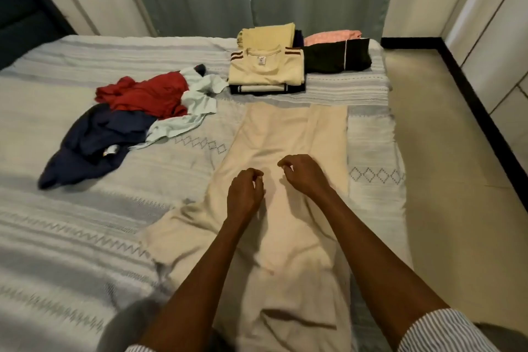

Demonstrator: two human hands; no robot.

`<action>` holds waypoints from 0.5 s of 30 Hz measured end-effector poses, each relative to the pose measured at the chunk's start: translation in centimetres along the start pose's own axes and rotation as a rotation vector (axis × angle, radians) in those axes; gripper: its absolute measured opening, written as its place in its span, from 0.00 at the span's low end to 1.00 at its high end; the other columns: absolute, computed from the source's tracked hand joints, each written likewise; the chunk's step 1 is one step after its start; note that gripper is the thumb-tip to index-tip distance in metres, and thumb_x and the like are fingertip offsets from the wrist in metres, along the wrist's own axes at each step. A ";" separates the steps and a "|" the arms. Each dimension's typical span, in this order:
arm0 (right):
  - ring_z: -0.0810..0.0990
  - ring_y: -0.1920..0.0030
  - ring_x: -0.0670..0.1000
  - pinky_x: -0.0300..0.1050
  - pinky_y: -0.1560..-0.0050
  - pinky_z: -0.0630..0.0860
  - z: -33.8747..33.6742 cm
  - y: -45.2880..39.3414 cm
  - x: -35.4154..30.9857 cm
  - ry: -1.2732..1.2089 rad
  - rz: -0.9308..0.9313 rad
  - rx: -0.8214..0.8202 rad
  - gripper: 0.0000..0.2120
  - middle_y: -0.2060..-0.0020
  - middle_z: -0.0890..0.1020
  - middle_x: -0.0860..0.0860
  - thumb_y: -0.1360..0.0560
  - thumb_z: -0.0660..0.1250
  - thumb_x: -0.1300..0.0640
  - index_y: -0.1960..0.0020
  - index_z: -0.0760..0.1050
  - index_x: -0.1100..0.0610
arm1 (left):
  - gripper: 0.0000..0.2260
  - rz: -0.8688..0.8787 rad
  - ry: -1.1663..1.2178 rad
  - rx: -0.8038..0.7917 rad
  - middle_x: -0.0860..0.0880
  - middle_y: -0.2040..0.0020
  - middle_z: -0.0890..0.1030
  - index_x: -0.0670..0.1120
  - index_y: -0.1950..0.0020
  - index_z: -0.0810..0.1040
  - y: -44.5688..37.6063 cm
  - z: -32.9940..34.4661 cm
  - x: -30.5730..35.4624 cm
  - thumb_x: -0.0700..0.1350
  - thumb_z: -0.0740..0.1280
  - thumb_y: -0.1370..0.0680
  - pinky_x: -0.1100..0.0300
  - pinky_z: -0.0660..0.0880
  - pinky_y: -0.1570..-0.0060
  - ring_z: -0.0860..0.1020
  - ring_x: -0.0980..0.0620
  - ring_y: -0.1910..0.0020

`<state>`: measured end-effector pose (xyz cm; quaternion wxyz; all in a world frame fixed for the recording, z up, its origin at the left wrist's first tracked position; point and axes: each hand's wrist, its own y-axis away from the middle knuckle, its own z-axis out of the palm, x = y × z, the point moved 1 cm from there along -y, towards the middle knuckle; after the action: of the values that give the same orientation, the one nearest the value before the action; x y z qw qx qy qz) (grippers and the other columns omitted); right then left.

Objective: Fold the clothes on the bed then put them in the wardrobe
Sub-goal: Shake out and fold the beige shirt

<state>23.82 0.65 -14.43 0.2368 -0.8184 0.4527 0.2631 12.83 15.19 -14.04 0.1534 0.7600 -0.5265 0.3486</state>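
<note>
A cream garment (288,134) lies spread lengthwise on the bed (71,237). Above its middle, the left hand (244,191) and right hand (304,174) hover with fingers loosely curled, holding nothing. Folded stacks (265,68) sit beyond it; unfolded clothes (128,111) lie to the left.

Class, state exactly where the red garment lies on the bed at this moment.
In the head view, the red garment lies crumpled on the bed's left side, in the unfolded heap between the navy garment and the pale blue one, left of the folded stacks.
</note>
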 end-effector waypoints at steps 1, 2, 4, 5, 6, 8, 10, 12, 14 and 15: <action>0.82 0.46 0.52 0.46 0.46 0.77 0.5 0.3 0.0 -0.015 -0.007 -0.004 0.12 0.49 0.86 0.49 0.23 0.63 0.60 0.46 0.84 0.55 | 0.10 -0.003 -0.003 0.039 0.50 0.47 0.81 0.47 0.44 0.79 0.6 -0.4 -0.3 0.45 0.60 0.20 0.49 0.74 0.46 0.78 0.48 0.48; 0.82 0.47 0.51 0.46 0.47 0.77 0.7 0.7 -0.4 -0.016 0.006 -0.030 0.12 0.49 0.86 0.49 0.23 0.63 0.60 0.46 0.84 0.55 | 0.11 -0.013 -0.012 0.074 0.49 0.47 0.81 0.47 0.44 0.79 0.9 -0.3 -0.5 0.46 0.60 0.21 0.48 0.73 0.45 0.78 0.46 0.47; 0.82 0.47 0.51 0.45 0.48 0.76 3.4 2.7 -4.7 -0.039 -0.038 -0.078 0.12 0.48 0.86 0.48 0.23 0.64 0.59 0.45 0.84 0.53 | 0.11 -0.071 -0.080 0.151 0.46 0.45 0.80 0.46 0.44 0.80 4.6 -4.9 -2.6 0.44 0.61 0.23 0.47 0.72 0.44 0.77 0.42 0.46; 0.81 0.46 0.52 0.46 0.47 0.76 3.5 2.6 -5.2 -0.039 -0.035 -0.112 0.12 0.46 0.85 0.47 0.22 0.64 0.58 0.44 0.83 0.53 | 0.11 -0.115 -0.115 0.181 0.44 0.43 0.79 0.46 0.44 0.80 4.5 -4.7 -2.9 0.42 0.62 0.23 0.47 0.72 0.44 0.76 0.40 0.45; 0.80 0.44 0.52 0.46 0.44 0.75 5.8 4.1 -9.1 -0.049 -0.089 -0.179 0.12 0.44 0.84 0.47 0.22 0.63 0.58 0.42 0.83 0.52 | 0.12 -0.242 -0.159 0.202 0.44 0.40 0.77 0.47 0.42 0.79 7.3 -8.3 -4.7 0.40 0.63 0.24 0.47 0.70 0.42 0.75 0.39 0.43; 0.78 0.39 0.54 0.48 0.40 0.73 6.9 4.2 -10.0 -0.025 -0.094 -0.268 0.14 0.39 0.82 0.48 0.21 0.63 0.57 0.37 0.80 0.51 | 0.15 -0.449 -0.214 0.200 0.45 0.34 0.71 0.48 0.38 0.76 7.8 -8.9 -5.3 0.41 0.65 0.25 0.47 0.66 0.38 0.70 0.39 0.37; 0.75 0.36 0.57 0.50 0.37 0.71 9.7 5.0 -13.7 0.026 -0.170 -0.359 0.17 0.35 0.79 0.49 0.20 0.62 0.55 0.32 0.76 0.50 | 0.18 -0.635 -0.236 0.177 0.43 0.30 0.67 0.47 0.33 0.70 10.1 -12.3 -7.6 0.43 0.63 0.23 0.46 0.66 0.36 0.68 0.38 0.34; 0.74 0.36 0.59 0.52 0.38 0.72 11.5 5.2 -16.8 0.081 -0.220 -0.417 0.19 0.33 0.78 0.50 0.19 0.62 0.53 0.29 0.73 0.50 | 0.23 -0.771 -0.212 0.120 0.41 0.30 0.64 0.44 0.29 0.63 11.2 -14.4 -9.8 0.43 0.64 0.23 0.45 0.66 0.35 0.66 0.36 0.33; 0.74 0.36 0.59 0.51 0.39 0.72 11.9 4.7 -17.2 0.156 -0.218 -0.459 0.19 0.33 0.78 0.51 0.19 0.62 0.51 0.28 0.71 0.50 | 0.29 -0.845 -0.147 0.071 0.39 0.29 0.61 0.41 0.27 0.58 11.4 -14.7 -10.7 0.46 0.68 0.23 0.46 0.67 0.35 0.65 0.36 0.31; 0.74 0.35 0.59 0.51 0.38 0.73 13.0 4.7 -19.4 0.203 -0.237 -0.495 0.20 0.33 0.77 0.51 0.19 0.62 0.50 0.28 0.71 0.50 | 0.32 -0.891 -0.100 0.075 0.38 0.29 0.61 0.39 0.27 0.57 12.2 -16.2 -12.0 0.49 0.69 0.23 0.47 0.67 0.34 0.65 0.36 0.30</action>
<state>8.23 18.50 -12.37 0.0125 -0.9206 0.2971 0.2530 -6.63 28.45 -12.48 0.2352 0.9336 -0.1419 0.2300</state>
